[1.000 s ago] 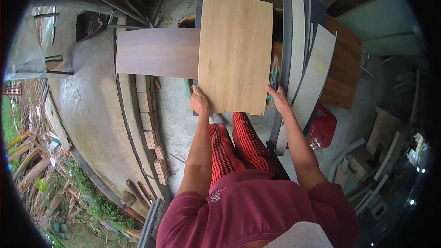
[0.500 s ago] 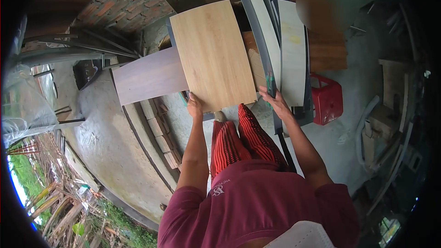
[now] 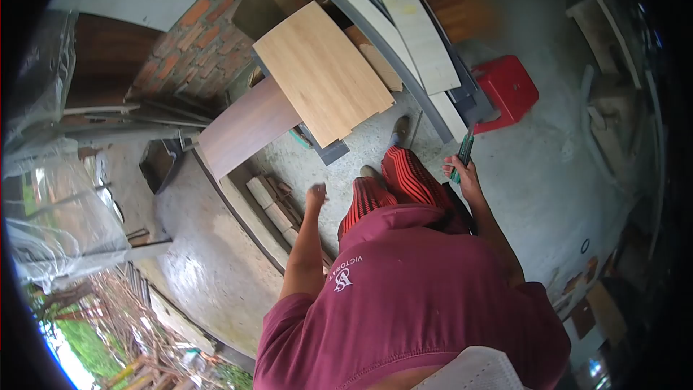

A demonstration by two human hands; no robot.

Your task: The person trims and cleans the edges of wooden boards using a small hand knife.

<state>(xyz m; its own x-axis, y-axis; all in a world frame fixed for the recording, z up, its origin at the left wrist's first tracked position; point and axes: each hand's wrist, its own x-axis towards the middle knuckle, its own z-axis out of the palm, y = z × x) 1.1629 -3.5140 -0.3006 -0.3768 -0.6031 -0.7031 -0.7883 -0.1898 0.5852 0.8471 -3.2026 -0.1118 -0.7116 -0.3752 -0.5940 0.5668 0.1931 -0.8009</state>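
Note:
My right hand (image 3: 469, 179) is closed around a green and black utility knife (image 3: 465, 152), its thin tip pointing up and away from me. My left hand (image 3: 316, 195) hangs above the floor with its fingers curled in, and I see nothing in it. Ahead of me lies a light wood-grain board (image 3: 325, 72) with small notches along its near edge. Neither hand touches it. Partly under it are a greyish-brown board (image 3: 253, 126) and a dark grey board (image 3: 333, 153).
Long grey and white panels (image 3: 415, 29) lean in a stack ahead on the right. Beside them is a red plastic stool (image 3: 509, 90). A brick wall (image 3: 191, 32) stands at the far left, and bricks (image 3: 271, 206) lie along a low ledge.
Both hands have come away from the light wood-grain board and drawn back toward my body. The utility knife has stayed in my right hand. My view has turned and my feet now show.

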